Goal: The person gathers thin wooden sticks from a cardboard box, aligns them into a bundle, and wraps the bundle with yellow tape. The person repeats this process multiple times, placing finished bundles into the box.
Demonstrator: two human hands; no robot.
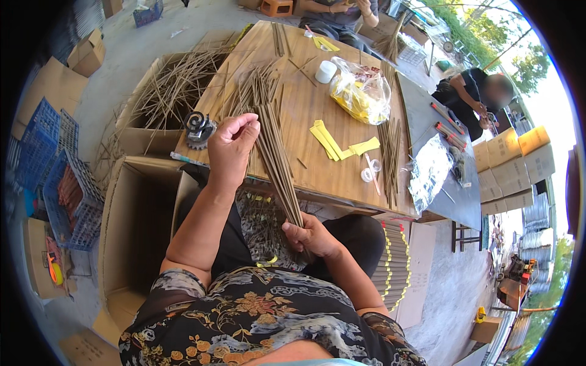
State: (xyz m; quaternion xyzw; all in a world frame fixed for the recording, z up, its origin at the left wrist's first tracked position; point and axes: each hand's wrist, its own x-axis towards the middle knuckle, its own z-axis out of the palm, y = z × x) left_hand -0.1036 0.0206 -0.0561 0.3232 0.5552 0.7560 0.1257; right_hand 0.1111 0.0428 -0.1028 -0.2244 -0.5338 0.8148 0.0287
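Observation:
A long bundle of brown incense sticks (278, 165) slants from my lap up over the near edge of the wooden table (305, 140). My right hand (312, 236) is wrapped round its lower end. Beside the bundle's upper end is my left hand (234, 146), raised, with thumb and fingertips pinched together; whatever may be between them is hidden. Just beyond, more loose sticks (259, 85) lie in a heap on the tabletop. Yellow paper strips (326, 140) rest right of the bundle, near a clear tape roll (368, 175).
A carton full of loose sticks (177, 91) stands left of the table, an open carton (137, 219) nearer me. On the table are a plastic bag with yellow contents (361, 91) and a white roll (326, 72). Two people (467, 91) sit across and at right. Yellow-banded bundles (394, 262) lie below.

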